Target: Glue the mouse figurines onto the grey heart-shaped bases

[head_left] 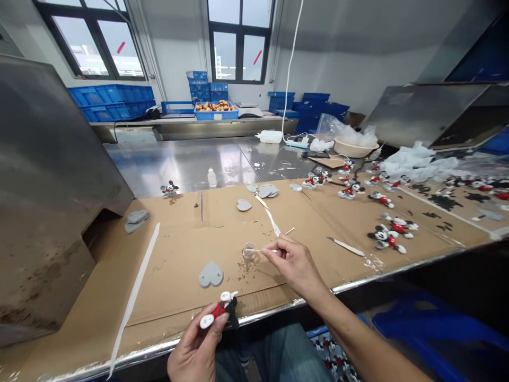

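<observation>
At the table's front edge, my left hand (198,342) is closed around a red, white and black cartoon mouse figurine (221,309), tilted on its side. My right hand (293,261) pinches a thin cotton swab (258,250). The swab's far end reaches into a small clear glass jar (249,253); how deep it goes I cannot tell. Dark stains surround the jar on the cardboard (170,276). A grey heart-shaped base (211,274) with small holes lies between the jar and the figurine.
Several mouse figurines (387,239) and a craft knife (345,246) lie to the right. More grey hearts (267,190) and a small white bottle (212,178) are farther back. A metal housing (47,185) borders the left. White tape strips (137,289) cross the cardboard.
</observation>
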Tool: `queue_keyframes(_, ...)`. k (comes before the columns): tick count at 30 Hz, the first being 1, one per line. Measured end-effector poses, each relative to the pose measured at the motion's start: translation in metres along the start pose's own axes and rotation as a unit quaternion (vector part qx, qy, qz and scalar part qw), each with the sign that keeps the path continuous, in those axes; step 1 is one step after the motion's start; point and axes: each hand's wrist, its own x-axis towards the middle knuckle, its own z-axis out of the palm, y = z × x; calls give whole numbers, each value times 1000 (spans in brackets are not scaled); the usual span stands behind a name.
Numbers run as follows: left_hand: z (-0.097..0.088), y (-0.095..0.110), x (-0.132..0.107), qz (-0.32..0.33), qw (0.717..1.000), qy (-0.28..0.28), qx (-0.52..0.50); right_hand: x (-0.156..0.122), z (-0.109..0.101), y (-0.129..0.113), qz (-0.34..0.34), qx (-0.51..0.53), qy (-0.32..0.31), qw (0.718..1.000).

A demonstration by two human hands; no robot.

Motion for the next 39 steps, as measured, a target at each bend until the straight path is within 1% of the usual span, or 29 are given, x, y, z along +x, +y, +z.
queue_keyframes(3, 0, -1, 3, -5, 1000, 10, 1, 7, 3, 12, -1, -26, 1, 1000)
queue_keyframes(9, -1, -3, 4, -4, 1000, 10, -19, 6, 3, 18, 9, -22, 6, 1000)
queue_keyframes(12, 0, -4, 3, 2, 1000, -2, -29, 7, 5, 21, 29, 1, -1, 1000)
queue_keyframes(15, 1, -5, 2, 9, 999, -10, -34, 8, 5, 21, 67, 40, -13, 997)
queue_keyframes(18, 0, -6, 2, 31, 999, -7, -30, 3, 0, 11, 104, 100, -48, 988)
queue_keyframes(21, -2, -8, 1, 64, 998, -16, -18, -10, -7, -11, 140, 196, -110, 964)
queue_keyframes(22, -3, -8, 1, 76, 997, -21, -12, -15, -9, -18, 147, 213, -131, 957)
queue_keyframes(24, -4, -8, -1, 103, 994, -26, 4, -24, -11, -31, 154, 220, -162, 949)
queue_keyframes(26, -4, -6, -2, 133, 990, -32, 21, -30, -11, -38, 158, 214, -181, 947)
queue_keyframes(30, -4, -1, -6, 171, 983, -52, 39, -36, -6, -41, 154, 211, -196, 945)
queue_keyframes(34, -5, 0, -7, 190, 979, -60, 34, -37, -7, -42, 141, 188, -180, 955)
queue_keyframes(36, -6, -2, -7, 179, 982, -53, 29, -38, -10, -43, 132, 176, -174, 960)
queue_keyframes(39, -8, -4, -5, 143, 989, -46, 16, -40, -13, -45, 125, 158, -173, 964)
